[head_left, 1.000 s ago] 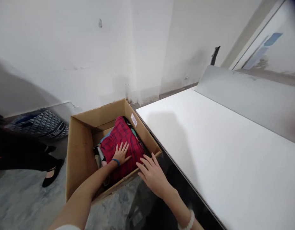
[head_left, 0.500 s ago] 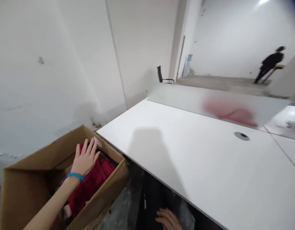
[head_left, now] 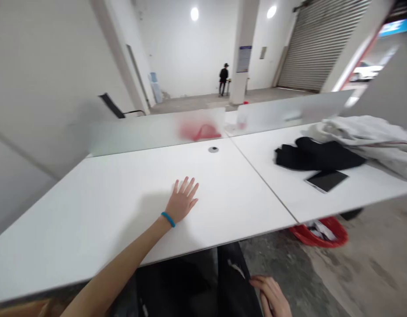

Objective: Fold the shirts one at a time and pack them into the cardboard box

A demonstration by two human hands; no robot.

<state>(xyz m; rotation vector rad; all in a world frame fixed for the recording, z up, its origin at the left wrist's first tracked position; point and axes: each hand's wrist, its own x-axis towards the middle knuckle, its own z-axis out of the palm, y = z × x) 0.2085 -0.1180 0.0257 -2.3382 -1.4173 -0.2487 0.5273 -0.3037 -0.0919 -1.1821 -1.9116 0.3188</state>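
Your left hand (head_left: 181, 203) is hovering or resting, fingers spread, over the desk (head_left: 107, 193) at twelve o'clock, perhaps for balance, while your right hand (head_left: 272, 296) is hanging half-curled beside your leg (head_left: 236, 284) at five o'clock, whether pinching something, I cannot tell.

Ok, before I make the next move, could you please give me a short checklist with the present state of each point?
1. Left hand free: ok, fingers spread, nothing visible in it.
2. Left palm resting on the white desk: cannot tell, contact is hidden.
3. Right hand above the desktop: not ok, it is low beside the dark trouser leg.
4. Dark-screened device lying flat: ok.
5. Black cloth apart from device: cannot tell, they meet in this view.
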